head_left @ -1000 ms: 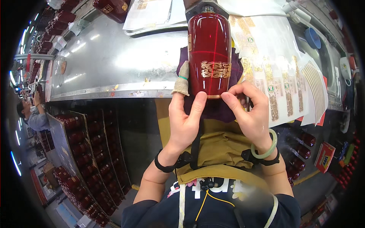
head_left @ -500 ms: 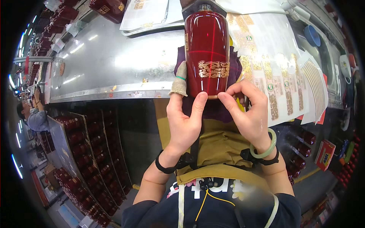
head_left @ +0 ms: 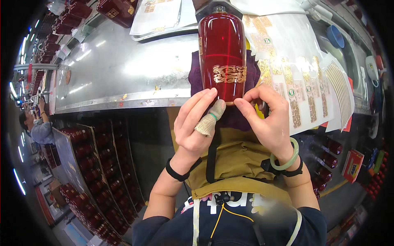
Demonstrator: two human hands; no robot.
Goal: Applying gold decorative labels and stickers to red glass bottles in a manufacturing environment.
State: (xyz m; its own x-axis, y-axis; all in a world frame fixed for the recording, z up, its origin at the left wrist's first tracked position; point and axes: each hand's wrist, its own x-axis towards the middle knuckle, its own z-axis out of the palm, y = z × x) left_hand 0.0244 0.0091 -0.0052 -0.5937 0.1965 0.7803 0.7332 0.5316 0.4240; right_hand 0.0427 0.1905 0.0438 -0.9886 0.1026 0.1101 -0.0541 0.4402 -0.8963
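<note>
A mustard apron (head_left: 244, 158) overlies a dark, flower-printed T-shirt (head_left: 158, 231) at six o'clock; black wristbands (head_left: 176, 175) show, plus a pale green bangle (head_left: 295, 157) at four o'clock and a beige knitted fingerstall (head_left: 205, 124).

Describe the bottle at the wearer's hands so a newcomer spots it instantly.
Start at the shiny metal table across the top, then the purple cloth at its near edge. Over that cloth lies a glossy dark-red bottle, neck pointing away. Unlike the other red bottles, it has the left hand and right hand at its base and thin red light lines crossing it.
</note>
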